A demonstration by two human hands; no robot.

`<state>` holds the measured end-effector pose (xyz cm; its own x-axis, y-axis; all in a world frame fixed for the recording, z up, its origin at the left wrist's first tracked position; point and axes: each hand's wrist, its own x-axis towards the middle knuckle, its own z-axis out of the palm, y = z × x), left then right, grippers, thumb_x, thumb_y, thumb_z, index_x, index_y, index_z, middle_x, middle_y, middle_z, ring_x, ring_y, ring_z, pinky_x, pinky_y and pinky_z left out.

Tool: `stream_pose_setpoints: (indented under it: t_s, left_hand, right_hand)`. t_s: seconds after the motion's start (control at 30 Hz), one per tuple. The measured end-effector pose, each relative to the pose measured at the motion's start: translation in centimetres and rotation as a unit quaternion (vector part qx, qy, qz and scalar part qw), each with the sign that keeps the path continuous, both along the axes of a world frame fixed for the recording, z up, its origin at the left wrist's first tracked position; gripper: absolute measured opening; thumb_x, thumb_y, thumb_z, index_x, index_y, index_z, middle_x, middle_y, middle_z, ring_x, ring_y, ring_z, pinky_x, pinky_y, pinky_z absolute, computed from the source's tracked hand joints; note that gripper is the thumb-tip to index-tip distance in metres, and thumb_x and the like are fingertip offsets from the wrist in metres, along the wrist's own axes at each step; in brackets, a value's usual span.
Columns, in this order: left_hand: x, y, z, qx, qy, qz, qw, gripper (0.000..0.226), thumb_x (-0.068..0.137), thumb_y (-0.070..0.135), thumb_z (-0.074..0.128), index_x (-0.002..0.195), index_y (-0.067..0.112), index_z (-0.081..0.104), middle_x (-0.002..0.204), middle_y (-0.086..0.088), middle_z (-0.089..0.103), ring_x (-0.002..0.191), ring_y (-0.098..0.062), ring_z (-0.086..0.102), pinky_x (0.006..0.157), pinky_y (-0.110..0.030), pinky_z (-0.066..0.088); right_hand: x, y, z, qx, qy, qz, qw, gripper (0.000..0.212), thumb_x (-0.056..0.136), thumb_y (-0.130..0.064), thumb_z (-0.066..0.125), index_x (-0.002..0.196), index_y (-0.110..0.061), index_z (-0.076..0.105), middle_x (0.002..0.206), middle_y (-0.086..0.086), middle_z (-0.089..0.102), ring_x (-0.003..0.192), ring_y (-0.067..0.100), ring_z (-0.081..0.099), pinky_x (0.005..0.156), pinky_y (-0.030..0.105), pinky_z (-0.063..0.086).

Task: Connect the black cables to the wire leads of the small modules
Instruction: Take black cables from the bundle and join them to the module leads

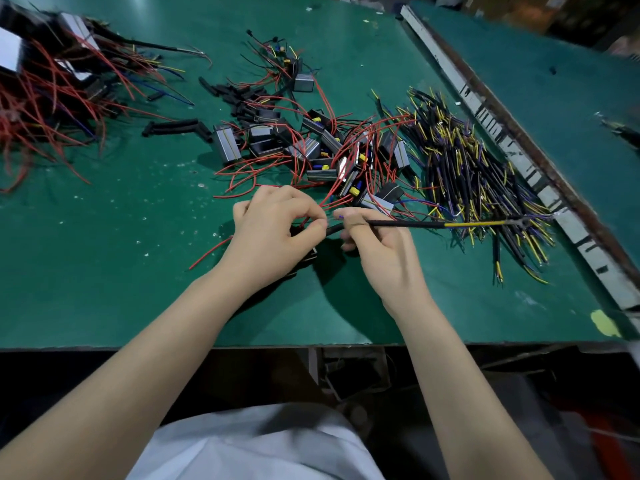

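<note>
Head view: I am seeing my left hand (pixel 273 230) pinching a red lead (pixel 311 216) near the worktop's (pixel 104 271) front edge, right hand (pixel 377 247) gripping a black cable (pixel 405 223).

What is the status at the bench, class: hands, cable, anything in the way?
Left hand pinches a red lead. Right hand grips a black cable. Ends meeting between fingertips. Module pile close behind, not blocking.
</note>
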<state>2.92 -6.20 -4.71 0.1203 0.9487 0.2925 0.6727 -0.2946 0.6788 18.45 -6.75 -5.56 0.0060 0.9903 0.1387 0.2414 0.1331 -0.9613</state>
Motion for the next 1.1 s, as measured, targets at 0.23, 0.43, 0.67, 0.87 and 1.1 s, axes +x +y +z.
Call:
stream_pose_setpoints:
  t_s: [0.23,0.43,0.67,0.87,1.1]
  left_hand:
    - [-0.2,-0.4,0.0,0.008,-0.021,-0.008,1.0,0.009,0.089,0.033,0.06,0.083,0.037,0.064,0.1,0.018,0.057,0.108,-0.011,0.042,0.089,-0.035,0.026]
    - [-0.2,-0.4,-0.1,0.022,-0.01,-0.01,1.0,0.011,0.086,0.036,0.06,0.085,0.031,0.069,0.097,0.018,0.057,0.106,-0.015,0.045,0.093,-0.041,0.032]
    - [-0.1,-0.4,-0.3,0.03,-0.004,-0.011,0.999,0.008,0.087,0.03,0.064,0.086,0.027,0.071,0.097,0.019,0.056,0.109,-0.012,0.042,0.082,-0.028,0.02]
    - [0.3,-0.3,-0.3,0.057,-0.003,-0.008,0.998,0.011,0.083,0.032,0.065,0.082,0.024,0.072,0.095,0.018,0.058,0.105,-0.011,0.042,0.079,-0.027,0.018]
    - [0.2,-0.2,-0.5,0.016,-0.02,0.024,0.999,0.009,0.085,0.032,0.063,0.08,0.03,0.07,0.093,0.019,0.058,0.106,-0.01,0.043,0.077,-0.027,0.017]
  right_hand:
    - [0.1,-0.2,0.1,-0.005,0.02,0.018,1.0,0.014,0.095,-0.01,0.054,0.089,-0.021,0.061,0.076,-0.006,0.062,0.07,0.0,0.06,0.067,0.015,0.049]
    - [0.0,-0.3,0.1,0.037,-0.036,0.02,0.998,0.006,0.093,-0.014,0.06,0.089,-0.015,0.065,0.08,-0.008,0.063,0.078,0.005,0.057,0.074,0.029,0.048]
    - [0.1,-0.4,0.0,0.091,-0.133,0.004,0.987,0.008,0.09,-0.013,0.063,0.084,-0.019,0.066,0.094,0.002,0.062,0.089,0.0,0.052,0.077,0.01,0.038]
    - [-0.8,0.1,0.8,-0.047,-0.026,-0.02,0.998,0.014,0.086,-0.004,0.057,0.079,-0.01,0.067,0.089,0.003,0.065,0.087,0.012,0.058,0.083,0.029,0.046]
    - [-0.9,0.0,1.0,-0.043,0.009,-0.005,0.999,0.012,0.093,-0.008,0.055,0.087,-0.009,0.065,0.081,0.001,0.059,0.077,0.01,0.052,0.073,0.019,0.043]
